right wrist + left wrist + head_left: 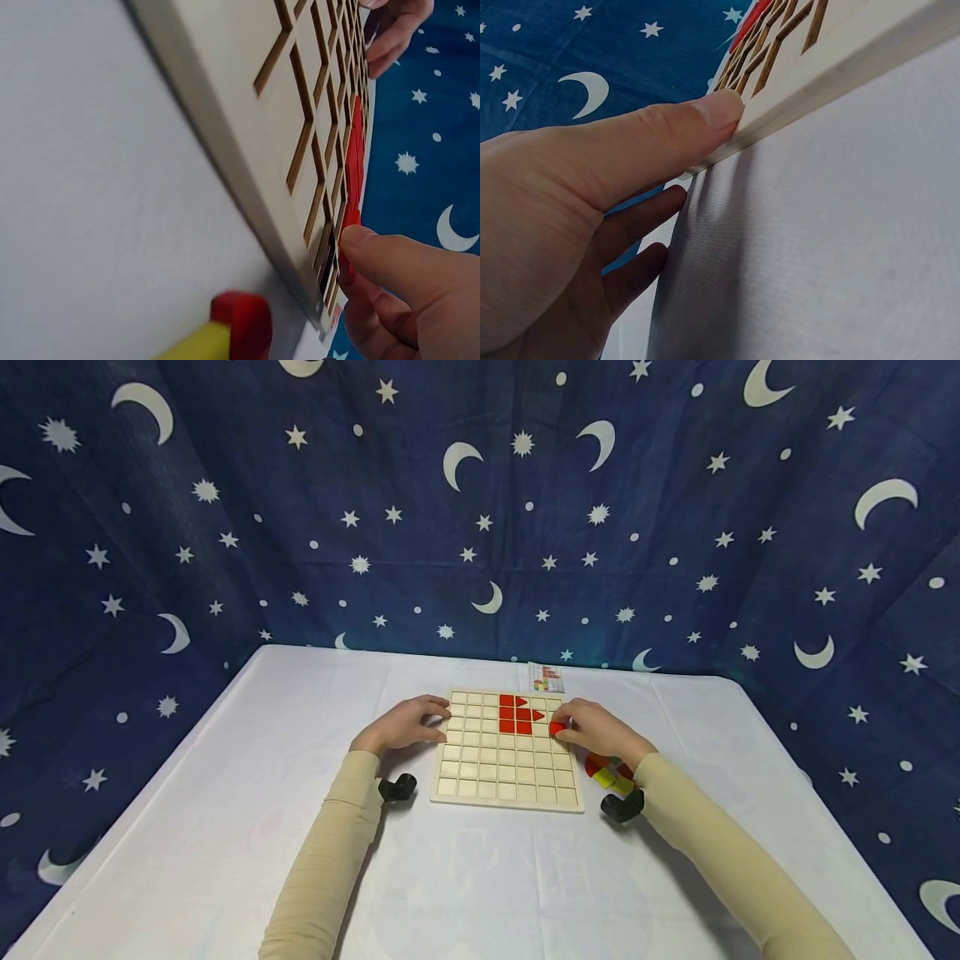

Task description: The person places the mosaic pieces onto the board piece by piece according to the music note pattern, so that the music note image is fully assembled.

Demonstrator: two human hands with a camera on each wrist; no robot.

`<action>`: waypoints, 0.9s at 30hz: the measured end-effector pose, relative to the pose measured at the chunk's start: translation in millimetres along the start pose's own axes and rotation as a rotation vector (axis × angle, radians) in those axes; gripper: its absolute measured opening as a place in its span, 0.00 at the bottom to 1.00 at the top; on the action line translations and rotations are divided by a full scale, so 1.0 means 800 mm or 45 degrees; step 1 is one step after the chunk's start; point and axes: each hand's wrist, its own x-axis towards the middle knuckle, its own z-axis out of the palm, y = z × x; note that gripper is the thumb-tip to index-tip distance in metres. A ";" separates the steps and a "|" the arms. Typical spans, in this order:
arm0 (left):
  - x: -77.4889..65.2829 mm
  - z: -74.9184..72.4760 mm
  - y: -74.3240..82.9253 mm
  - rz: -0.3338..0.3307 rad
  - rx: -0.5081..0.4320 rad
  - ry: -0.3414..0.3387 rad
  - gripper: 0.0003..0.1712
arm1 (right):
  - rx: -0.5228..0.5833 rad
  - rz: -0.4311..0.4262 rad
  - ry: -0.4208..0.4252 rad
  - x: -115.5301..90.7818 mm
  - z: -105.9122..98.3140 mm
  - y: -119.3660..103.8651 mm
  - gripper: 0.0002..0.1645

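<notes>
A square wooden board (487, 772) with a grid of shallow cells lies on the white table. Several red pieces (507, 714), square and pointed, fill cells in its upper middle. At the left edge, my left hand (405, 724) rests its thumb tip on the rim (795, 105), with the other fingers loosely spread beside it. My right hand (597, 729) pinches a small red piece (556, 727) between thumb and fingers, over the upper right cells. The right wrist view shows this red piece (351, 218) close over the grid, partly hidden by the thumb.
Loose red, yellow and green pieces (603, 778) lie right of the board, partly under the right forearm. A printed pattern card (546, 678) sits behind the board. Dark wrist mounts (397, 787) hang from both sleeves. A dark blue curtain (420, 585) borders the table.
</notes>
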 end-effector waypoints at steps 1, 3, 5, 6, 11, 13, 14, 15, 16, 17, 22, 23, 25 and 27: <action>0.000 0.000 0.000 0.004 0.002 0.002 0.28 | 0.004 0.000 -0.004 0.002 0.001 -0.002 0.17; -0.001 0.000 0.000 0.012 0.006 0.002 0.28 | 0.001 0.002 -0.004 0.007 0.003 -0.005 0.17; -0.001 0.000 0.000 0.020 0.004 0.004 0.27 | -0.016 -0.012 0.000 0.011 0.004 -0.008 0.17; -0.001 0.000 0.000 0.023 0.004 0.004 0.27 | -0.026 -0.019 0.004 0.012 0.005 -0.009 0.18; -0.001 -0.001 0.000 0.021 -0.009 0.001 0.27 | -0.051 -0.036 0.018 0.019 0.008 -0.015 0.20; 0.000 -0.001 -0.001 0.022 -0.010 0.002 0.27 | -0.051 -0.029 0.018 0.020 0.007 -0.017 0.20; 0.000 -0.001 -0.001 0.024 -0.008 0.004 0.27 | -0.051 -0.026 0.018 0.020 0.007 -0.018 0.20; 0.000 -0.001 -0.001 0.024 -0.007 0.005 0.27 | -0.048 -0.021 0.015 0.021 0.006 -0.018 0.20; 0.000 -0.001 -0.001 0.023 -0.004 0.006 0.27 | -0.052 -0.022 0.013 0.020 0.006 -0.019 0.19; 0.001 -0.001 -0.001 0.023 -0.003 0.008 0.27 | -0.053 -0.024 0.012 0.020 0.006 -0.019 0.19; 0.001 0.000 -0.002 0.013 -0.002 0.006 0.27 | -0.047 -0.037 0.009 0.019 0.006 -0.017 0.16; 0.001 0.000 -0.002 0.013 -0.002 0.004 0.28 | -0.043 -0.033 0.011 0.019 0.007 -0.017 0.16; 0.001 0.000 -0.002 0.014 0.000 0.002 0.28 | -0.037 -0.027 0.012 0.019 0.007 -0.017 0.16; 0.000 0.001 -0.001 0.015 0.000 0.002 0.28 | -0.028 -0.017 0.009 0.019 0.008 -0.017 0.16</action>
